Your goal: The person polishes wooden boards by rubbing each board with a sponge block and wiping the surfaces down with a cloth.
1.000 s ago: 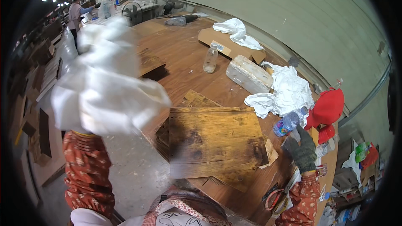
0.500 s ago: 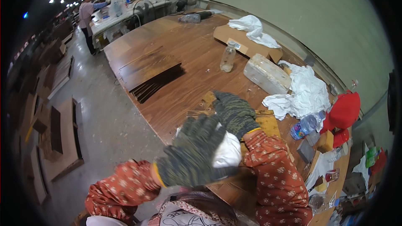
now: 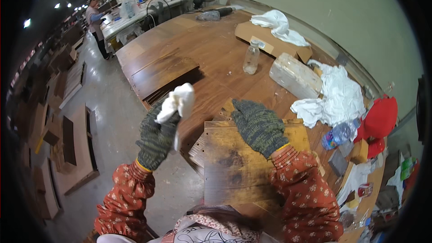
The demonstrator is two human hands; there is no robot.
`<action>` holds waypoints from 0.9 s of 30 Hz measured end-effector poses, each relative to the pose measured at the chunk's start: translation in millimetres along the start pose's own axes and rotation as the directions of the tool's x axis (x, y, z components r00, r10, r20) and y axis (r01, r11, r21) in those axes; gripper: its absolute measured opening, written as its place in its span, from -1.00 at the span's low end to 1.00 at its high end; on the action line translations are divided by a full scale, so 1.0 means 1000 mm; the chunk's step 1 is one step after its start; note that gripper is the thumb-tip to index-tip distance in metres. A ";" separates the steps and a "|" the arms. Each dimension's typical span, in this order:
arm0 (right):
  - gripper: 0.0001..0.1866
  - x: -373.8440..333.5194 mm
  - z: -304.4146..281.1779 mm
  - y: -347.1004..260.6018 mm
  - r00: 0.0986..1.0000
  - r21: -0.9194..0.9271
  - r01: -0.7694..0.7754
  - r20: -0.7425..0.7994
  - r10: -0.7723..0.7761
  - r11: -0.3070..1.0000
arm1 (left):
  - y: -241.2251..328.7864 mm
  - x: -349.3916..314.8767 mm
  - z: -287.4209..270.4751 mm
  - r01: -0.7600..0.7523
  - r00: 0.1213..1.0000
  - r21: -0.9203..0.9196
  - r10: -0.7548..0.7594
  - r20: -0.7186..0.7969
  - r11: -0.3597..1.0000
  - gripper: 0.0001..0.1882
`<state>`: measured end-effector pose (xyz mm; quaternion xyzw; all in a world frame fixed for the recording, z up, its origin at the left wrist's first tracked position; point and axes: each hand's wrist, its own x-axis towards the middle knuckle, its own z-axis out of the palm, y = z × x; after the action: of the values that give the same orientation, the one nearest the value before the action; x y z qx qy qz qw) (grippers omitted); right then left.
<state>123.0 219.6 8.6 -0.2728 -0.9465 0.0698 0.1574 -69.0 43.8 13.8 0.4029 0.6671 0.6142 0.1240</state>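
Observation:
My left hand [image 3: 155, 139], in a dark green knitted glove, is closed around a white cloth [image 3: 177, 100] and held up beyond the left edge of the board. The cloth is bunched, sticking out past the fingers. In front of me lies a wooden board [image 3: 236, 166] with brown stain and dark blotches, on top of other boards whose edges show at its left. My right hand [image 3: 258, 128], gloved the same way, rests flat on the far right part of that board with its fingers stretched out.
A stack of dark panels [image 3: 164, 74] lies on the table's left side. Farther right are a clear bottle [image 3: 251, 57], a translucent block-shaped container [image 3: 295, 75], white rags [image 3: 337, 92], a water bottle [image 3: 337, 134] and a red cap [image 3: 381, 117]. A co-worker [image 3: 95, 20] stands at a far table.
My left hand has swung left and up off the board, carrying the cloth. More of the stained surface shows now. My right hand stays at about the same spot on the board.

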 end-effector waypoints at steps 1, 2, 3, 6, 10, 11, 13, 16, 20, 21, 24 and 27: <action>-0.55 0.000 -0.001 -0.001 1.000 -0.024 0.008 0.021 -0.008 1.000 | 0.006 -0.007 0.009 -0.130 0.975 -0.309 0.178 0.133 0.942 -0.53; -0.56 -0.001 -0.002 -0.001 0.999 -0.076 0.039 0.033 -0.036 0.996 | 0.011 -0.008 0.015 -0.394 0.870 -0.146 0.420 0.259 0.907 -0.42; -0.56 -0.002 -0.002 -0.001 1.000 -0.042 0.011 0.028 -0.010 0.999 | 0.014 -0.013 0.020 -0.732 0.655 0.204 0.589 0.474 0.650 -0.37; -0.58 -0.003 -0.001 0.000 0.999 -0.028 0.003 0.048 -0.001 1.000 | 0.009 -0.018 0.024 -0.761 0.570 0.263 0.417 0.708 0.593 -0.46; -0.60 -0.001 0.004 0.003 0.997 -0.062 0.073 0.005 -0.072 0.995 | 0.000 -0.015 -0.004 -0.689 0.664 0.240 0.462 0.589 0.684 -0.45; -0.60 -0.002 0.004 0.003 0.998 -0.033 0.059 0.032 -0.058 0.998 | 0.001 -0.014 -0.007 -0.694 0.663 0.279 0.437 0.609 0.664 -0.45; -0.59 -0.001 0.004 0.003 0.997 -0.038 0.082 0.015 -0.082 0.996 | 0.008 -0.013 -0.008 -0.757 0.614 0.288 0.488 0.620 0.587 -0.44; -0.59 0.001 0.002 0.001 0.999 -0.020 0.043 0.030 -0.043 0.999 | 0.018 0.001 0.008 -0.776 0.580 0.129 0.620 0.527 0.617 -0.47; -0.61 0.004 -0.006 0.000 0.994 0.084 -0.041 0.106 0.032 0.996 | 0.006 -0.003 0.039 -0.817 0.468 0.108 0.542 0.698 0.566 -0.42; -0.61 0.007 -0.006 -0.002 0.992 0.084 -0.055 0.114 0.045 0.995 | 0.001 0.002 0.039 -0.806 0.471 0.074 0.560 0.682 0.588 -0.43; -0.62 0.005 -0.008 -0.002 0.987 -0.032 -0.017 0.160 0.021 0.999 | -0.014 0.019 0.026 -0.696 0.617 0.091 0.529 0.583 0.712 -0.39; -0.62 0.002 -0.010 -0.005 0.993 -0.075 0.029 0.113 -0.020 0.997 | -0.012 0.038 0.017 0.070 0.918 0.226 -0.151 0.368 0.972 -0.50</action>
<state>122.2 217.1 19.5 -0.2627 -0.9591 0.0469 0.0942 -87.5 83.2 11.7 0.4871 0.7125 0.4424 0.2434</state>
